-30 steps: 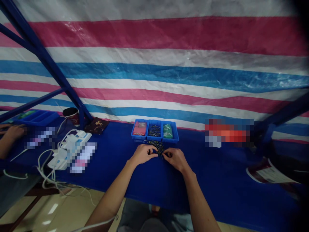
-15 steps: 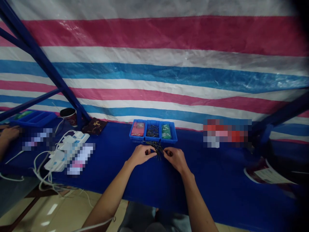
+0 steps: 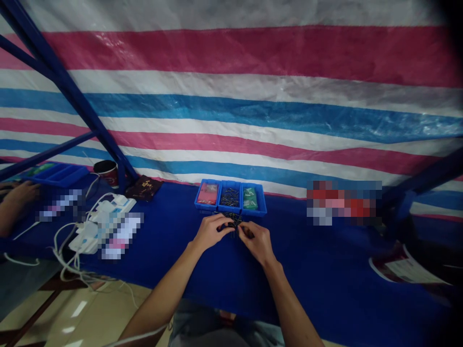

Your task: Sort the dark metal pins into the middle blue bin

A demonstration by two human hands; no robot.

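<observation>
A loose pile of thin, dark screws or nails [image 3: 234, 218] lies on the blue tabletop, just in front of three joined blue bins. My left hand [image 3: 213, 231] curls at the pile's left side, thumb and fingers bent towards each other. At its right side, my right hand [image 3: 257, 239] has its fingertips pinched together. Whatever either set of fingertips holds is too small to make out. The middle bin [image 3: 230, 210] contains more of these dark pieces. Pink material fills the left bin [image 3: 197, 198], and the right bin [image 3: 263, 205] holds something green with pale small pieces.
To the left are a white power strip [image 3: 88, 236] with tangled cables, a dark packet [image 3: 145, 187] and a paper cup [image 3: 107, 174]. Another person's hand [image 3: 21, 197] is beside a blue tray [image 3: 67, 174] at far left. A tilted cup-like container [image 3: 401, 264] lies at right.
My right hand has moved left, in to the pile and closer to my left hand. My left hand stays nearly in place. The view has shifted slightly.
</observation>
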